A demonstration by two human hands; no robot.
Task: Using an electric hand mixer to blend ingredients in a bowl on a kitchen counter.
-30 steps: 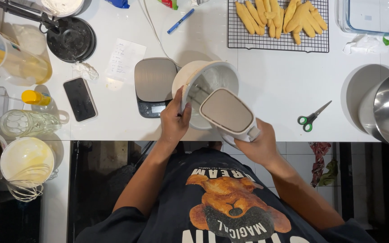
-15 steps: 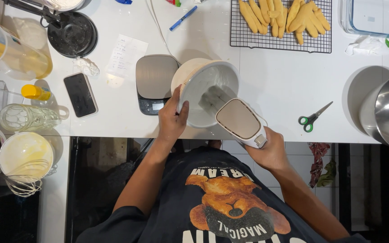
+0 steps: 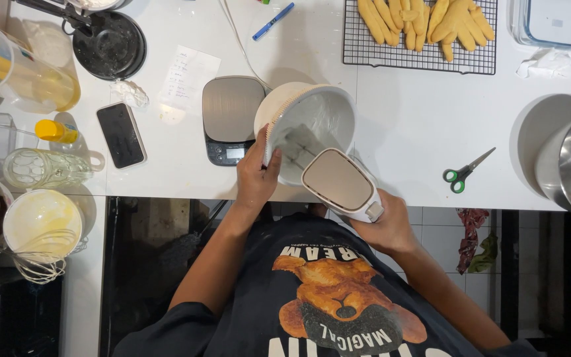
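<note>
At the counter's (image 3: 431, 132) front edge, the left hand (image 3: 256, 175) grips a tilted white bowl's (image 3: 312, 129) rim. The right hand (image 3: 381, 225) clasps a hand mixer (image 3: 338, 182), beaters inside; whipping appears underway, calling for a steady bowl.

Bright, even overhead light on the white counter (image 3: 391, 132), soft shadows, sharp focus, slight blur inside the bowl (image 3: 312, 125).

Both forearms reach forward from the torso toward the near edge of the bench, elbows bent and spread. The left hand (image 3: 255, 173) is raised with fingers curled in a grip, thumb up. The right hand (image 3: 383, 225) is closed in a fist-like grasp, wrist angled inward.
</note>
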